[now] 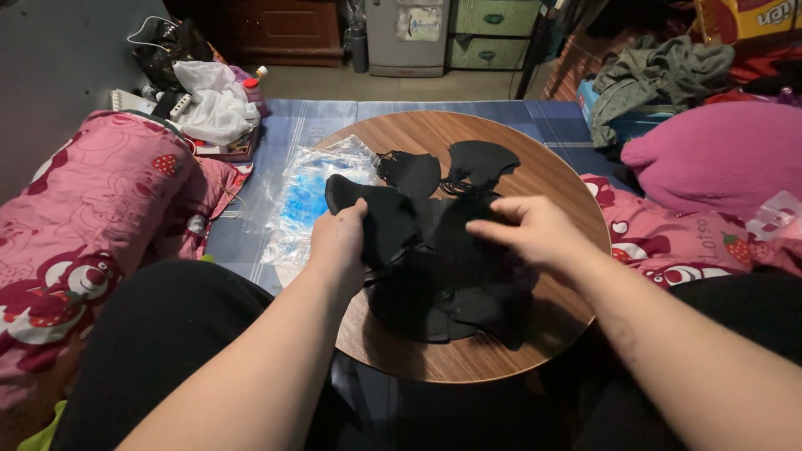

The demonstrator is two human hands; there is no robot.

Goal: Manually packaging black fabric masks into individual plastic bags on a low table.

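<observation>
Two black face masks (451,167) lie apart from one dark heap of masks (443,276) too jumbled to count, beside one clear plastic bag (309,196) and two hands, left hand (338,242) and right hand (535,230).

We see a round wooden table (551,179) bearing a heap of black face masks (443,284), two more masks (451,169) apart behind it, and a clear plastic bag (313,196) overlapping its left edge.
</observation>
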